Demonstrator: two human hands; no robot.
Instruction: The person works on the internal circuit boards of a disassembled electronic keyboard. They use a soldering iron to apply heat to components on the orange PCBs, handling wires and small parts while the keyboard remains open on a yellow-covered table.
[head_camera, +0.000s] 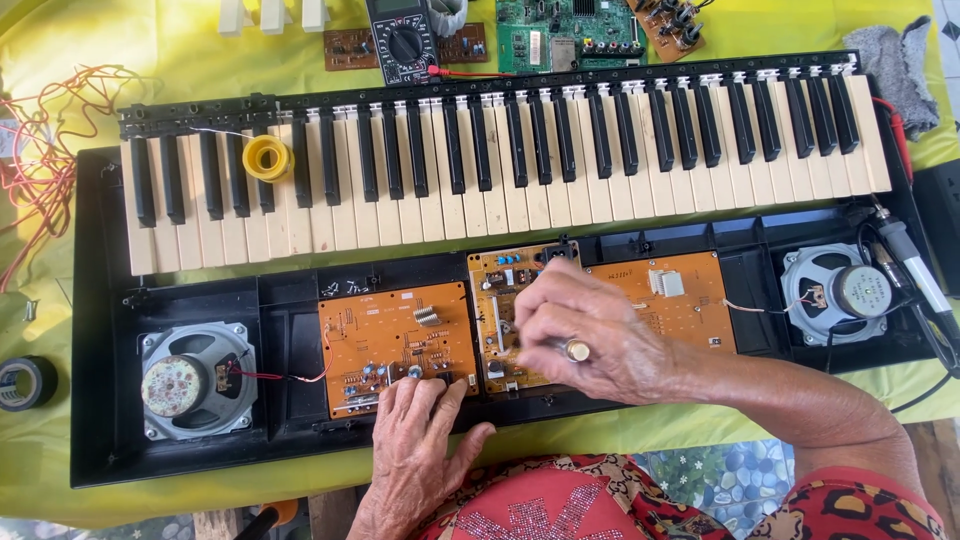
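Head view: opened electronic keyboard lies across a counter w/ yellow-green cloth, keys toward the far side, black bottom shell nearest the person.

Left hand rests flat, fingers spread & released, fingertips on the near edge of the left orange circuit board; holds nothing.

Right hand sits over the middle orange circuit board, fingers curled in, ring on one finger. Looks pinched at sth small on the board, but can't tell what, if anything, is in the grip.

A third orange board is just right of the right hand, partly hidden by it.

Round speaker at left end of the shell w/ red wire running to the left board; second speaker at right end.

Yellow tape roll sits on the keys at left. Dark tape roll on the cloth, left of the shell. Multimeter & green circuit board beyond the keys. Soldering iron near right speaker. Grey rag at far right. Tangle of red wires at left.
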